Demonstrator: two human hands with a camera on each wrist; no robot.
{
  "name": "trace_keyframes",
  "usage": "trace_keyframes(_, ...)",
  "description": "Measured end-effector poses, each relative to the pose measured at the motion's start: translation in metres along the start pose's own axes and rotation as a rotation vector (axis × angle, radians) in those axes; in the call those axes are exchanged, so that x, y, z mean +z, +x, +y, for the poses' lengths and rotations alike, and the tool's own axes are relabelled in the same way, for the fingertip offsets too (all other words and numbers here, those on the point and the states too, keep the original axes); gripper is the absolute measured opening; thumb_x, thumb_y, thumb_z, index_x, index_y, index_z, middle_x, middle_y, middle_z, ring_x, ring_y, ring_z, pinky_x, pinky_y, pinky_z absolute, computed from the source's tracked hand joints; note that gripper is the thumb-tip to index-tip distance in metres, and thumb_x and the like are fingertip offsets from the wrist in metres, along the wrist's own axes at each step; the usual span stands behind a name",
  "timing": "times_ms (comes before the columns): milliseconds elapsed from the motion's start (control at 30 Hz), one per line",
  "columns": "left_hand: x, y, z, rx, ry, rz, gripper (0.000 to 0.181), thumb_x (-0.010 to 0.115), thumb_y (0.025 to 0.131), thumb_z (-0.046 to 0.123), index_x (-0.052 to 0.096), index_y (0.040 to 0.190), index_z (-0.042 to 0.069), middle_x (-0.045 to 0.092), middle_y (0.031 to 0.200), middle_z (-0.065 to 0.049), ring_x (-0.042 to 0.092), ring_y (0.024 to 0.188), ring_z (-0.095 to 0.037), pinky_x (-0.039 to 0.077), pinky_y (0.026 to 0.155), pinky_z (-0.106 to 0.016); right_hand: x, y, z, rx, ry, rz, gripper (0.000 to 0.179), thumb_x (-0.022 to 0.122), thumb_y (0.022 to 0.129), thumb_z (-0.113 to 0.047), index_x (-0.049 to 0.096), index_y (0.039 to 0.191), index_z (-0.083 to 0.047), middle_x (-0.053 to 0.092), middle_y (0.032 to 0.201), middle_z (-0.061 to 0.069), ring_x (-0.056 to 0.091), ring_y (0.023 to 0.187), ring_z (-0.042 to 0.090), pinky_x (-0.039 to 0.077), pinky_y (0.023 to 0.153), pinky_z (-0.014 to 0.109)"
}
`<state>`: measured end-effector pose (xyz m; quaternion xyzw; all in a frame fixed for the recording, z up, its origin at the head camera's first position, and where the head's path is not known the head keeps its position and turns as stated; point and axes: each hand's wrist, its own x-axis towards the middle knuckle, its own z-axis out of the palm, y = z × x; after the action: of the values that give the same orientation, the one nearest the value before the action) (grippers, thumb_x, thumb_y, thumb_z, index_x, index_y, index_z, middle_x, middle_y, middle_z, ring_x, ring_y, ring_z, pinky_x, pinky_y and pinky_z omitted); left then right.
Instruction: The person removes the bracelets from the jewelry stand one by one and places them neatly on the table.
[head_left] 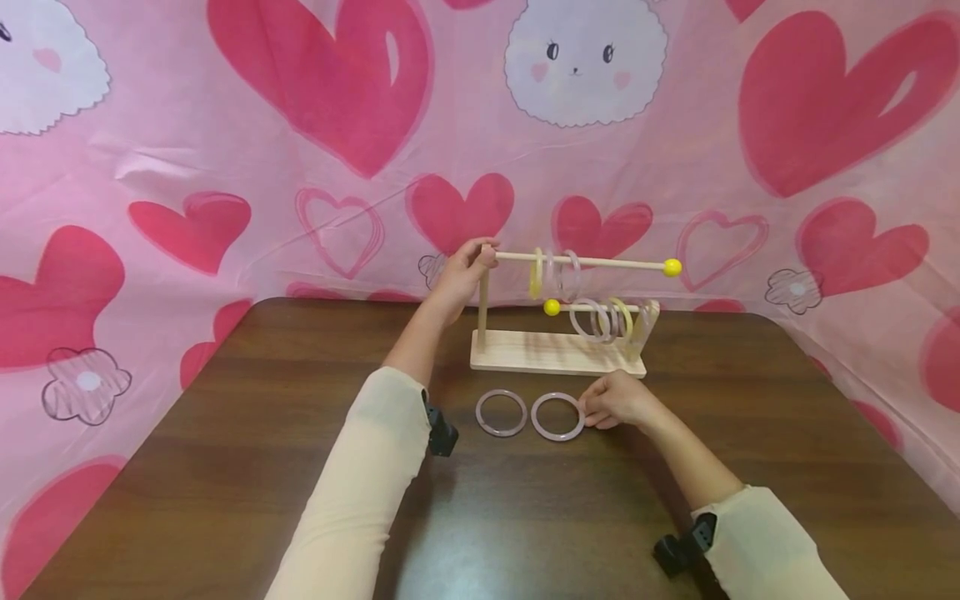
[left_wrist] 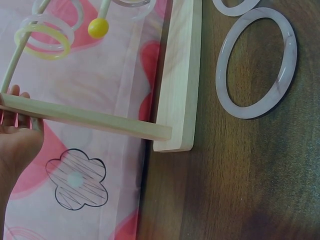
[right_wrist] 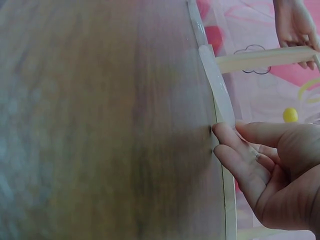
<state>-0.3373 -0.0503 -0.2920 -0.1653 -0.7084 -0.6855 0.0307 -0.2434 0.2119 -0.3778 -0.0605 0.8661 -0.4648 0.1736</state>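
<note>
A wooden bangle stand [head_left: 558, 353] has two horizontal rods with yellow ball ends. At the top of its left post, my left hand [head_left: 459, 282] grips the wood, and the left wrist view shows fingers [left_wrist: 22, 120] behind it. My right hand [head_left: 621, 400] pinches the right edge of a pale lilac bangle [head_left: 558, 438] lying on the table. In the right wrist view, thumb and forefinger meet at the end of that bangle [right_wrist: 218, 85]. Just left of it lies a second pale bangle [head_left: 501, 434], also large in the left wrist view.
On the upper rod [head_left: 622, 265] hang a yellow bangle [head_left: 536, 275] and pale ones. Several pale and yellow bangles [head_left: 590, 321] hang on the lower rod. The brown table [head_left: 247, 467] meets a pink heart-patterned cloth [head_left: 337, 217] behind the stand.
</note>
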Motion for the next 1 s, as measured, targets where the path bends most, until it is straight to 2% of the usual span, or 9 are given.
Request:
trace_keyframes(533, 0.0001, 0.0009, 0.0001, -0.005, 0.026, -0.003, 0.04, 0.048, 0.096, 0.025, 0.047, 0.13, 0.005, 0.052, 0.127, -0.014, 0.05, 0.112, -0.024, 0.033, 0.099, -0.038, 0.0014, 0.0005, -0.0025, -0.026, -0.145, 0.061, 0.011, 0.061, 0.084, 0.001, 0.068, 0.085, 0.009, 0.066, 0.068, 0.01, 0.065, 0.06, 0.018, 0.054, 0.056, 0.032)
trace_keyframes(1000, -0.0006, 0.0017, -0.0024, 0.014, 0.017, 0.001, 0.039, 0.049, 0.094, 0.028, 0.049, 0.127, 0.006, 0.055, 0.123, -0.013, 0.051, 0.11, -0.024, 0.033, 0.098, -0.038, 0.0025, -0.0011, -0.0048, -0.02, -0.15, 0.066, 0.01, 0.061, 0.084, 0.001, 0.068, 0.084, 0.009, 0.067, 0.069, 0.011, 0.065, 0.061, 0.019, 0.054, 0.056, 0.032)
